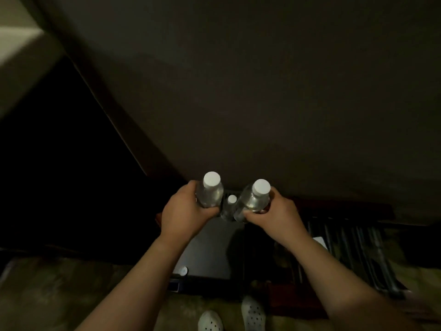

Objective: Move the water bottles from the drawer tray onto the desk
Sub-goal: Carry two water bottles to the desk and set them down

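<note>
Dim room, dark bench (262, 103) above; left hand (188, 209) and right hand (274, 211) each wrap fingers around a slippery, water-heavy bottle's body.

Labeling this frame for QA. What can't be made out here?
- Third bottle, head view: only cap clear, body hidden between the held bottles.
- Drawer tray, head view: too dark; other contents unreadable.
- Left hand and right hand cover both held bottles' lower halves.

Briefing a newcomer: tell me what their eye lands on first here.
Two clear water bottles with white caps, low in the middle: the left hand grips the left bottle, the right hand the right bottle. A third bottle stands between them, lower down, and pale perforated shoes show at the bottom edge.
</note>
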Motion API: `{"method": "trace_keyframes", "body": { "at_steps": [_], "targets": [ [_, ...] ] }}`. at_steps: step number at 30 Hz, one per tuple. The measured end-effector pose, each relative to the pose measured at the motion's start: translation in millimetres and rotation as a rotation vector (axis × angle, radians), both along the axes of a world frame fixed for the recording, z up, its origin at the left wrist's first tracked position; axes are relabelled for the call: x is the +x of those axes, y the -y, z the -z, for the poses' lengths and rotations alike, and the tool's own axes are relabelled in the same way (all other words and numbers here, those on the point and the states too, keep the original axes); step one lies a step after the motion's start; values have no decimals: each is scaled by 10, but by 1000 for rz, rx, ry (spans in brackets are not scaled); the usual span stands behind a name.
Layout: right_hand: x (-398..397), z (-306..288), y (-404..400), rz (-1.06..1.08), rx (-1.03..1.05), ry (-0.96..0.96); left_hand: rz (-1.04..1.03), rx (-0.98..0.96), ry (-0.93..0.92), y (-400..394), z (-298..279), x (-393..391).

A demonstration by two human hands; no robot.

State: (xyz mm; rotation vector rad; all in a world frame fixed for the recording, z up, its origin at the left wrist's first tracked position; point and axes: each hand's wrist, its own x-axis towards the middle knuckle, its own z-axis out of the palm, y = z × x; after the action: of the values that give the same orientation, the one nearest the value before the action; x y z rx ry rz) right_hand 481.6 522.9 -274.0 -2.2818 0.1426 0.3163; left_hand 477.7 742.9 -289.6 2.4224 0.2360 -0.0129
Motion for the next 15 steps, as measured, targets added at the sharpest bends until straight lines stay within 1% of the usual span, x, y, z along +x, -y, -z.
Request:
{"method": "trace_keyframes", "body": {
  "at_steps": [8,15],
  "targets": [
    [-455,-1137,766,123,-23,102,260,0,93,726,-1012,-31],
    [-1202,-1870,1749,272,-44,167,476,-11,138,1736,-1710,-374]
  ]
}}
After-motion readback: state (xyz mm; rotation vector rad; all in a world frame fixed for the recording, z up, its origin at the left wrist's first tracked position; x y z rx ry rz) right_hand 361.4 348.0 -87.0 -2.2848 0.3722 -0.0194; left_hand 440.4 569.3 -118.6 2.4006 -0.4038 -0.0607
